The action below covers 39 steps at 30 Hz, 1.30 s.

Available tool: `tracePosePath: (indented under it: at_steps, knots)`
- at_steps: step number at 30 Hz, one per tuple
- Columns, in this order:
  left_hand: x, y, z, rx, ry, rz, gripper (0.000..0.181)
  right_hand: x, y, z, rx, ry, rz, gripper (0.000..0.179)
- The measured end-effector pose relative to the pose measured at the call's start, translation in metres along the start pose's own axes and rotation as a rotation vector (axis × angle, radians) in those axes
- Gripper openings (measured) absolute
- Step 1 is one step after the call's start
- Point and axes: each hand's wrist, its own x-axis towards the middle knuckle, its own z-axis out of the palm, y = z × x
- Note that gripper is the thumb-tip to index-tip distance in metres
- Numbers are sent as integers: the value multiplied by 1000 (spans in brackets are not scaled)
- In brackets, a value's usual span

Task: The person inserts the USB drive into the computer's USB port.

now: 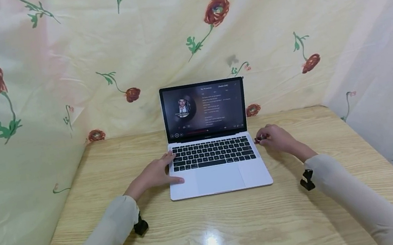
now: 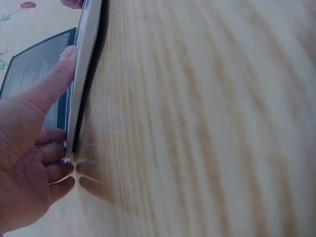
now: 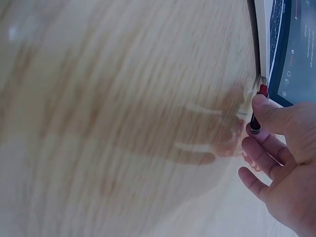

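Note:
An open silver laptop (image 1: 218, 179) stands on a wooden table, its screen (image 1: 213, 107) lit with a dark page of text and a round picture. My left hand (image 1: 156, 172) rests on the laptop's left edge. In the left wrist view its thumb (image 2: 61, 74) lies straight on the top side, while the loosely bent fingers touch the side edge. At the laptop's right edge, my right hand (image 1: 276, 137) pinches a small black and red USB flash drive (image 3: 256, 121) between thumb and forefinger. Its metal end meets the laptop's side; whether it sits in a port I cannot tell.
The wooden table (image 1: 215, 218) spreads around the laptop and reflects a light near its front. Floral cloth (image 1: 152, 39) hangs behind the table and along both sides. A black wrist mount (image 1: 141, 225) is strapped to the left sleeve, another mount (image 1: 307, 180) to the right.

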Motion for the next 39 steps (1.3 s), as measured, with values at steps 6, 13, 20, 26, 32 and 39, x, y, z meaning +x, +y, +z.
tracePosePath:
  at_steps: [6,13,20,26,32,39]
  knots:
    - [0,0,0,-5,3,7,105,1,-1,2,-29,5,0,15]
    - [2,-2,1,-14,5,4,106,1,1,2,-39,8,0,15]
    - [2,-2,1,-12,4,9,106,1,2,3,-41,6,-7,16]
    - [2,-2,1,-11,2,9,106,2,2,3,-33,7,-20,15]
    - [2,-2,2,-10,1,5,106,3,1,4,-37,5,-17,15]
    - [1,-1,1,-13,4,3,106,3,-2,3,-41,-1,-9,15]
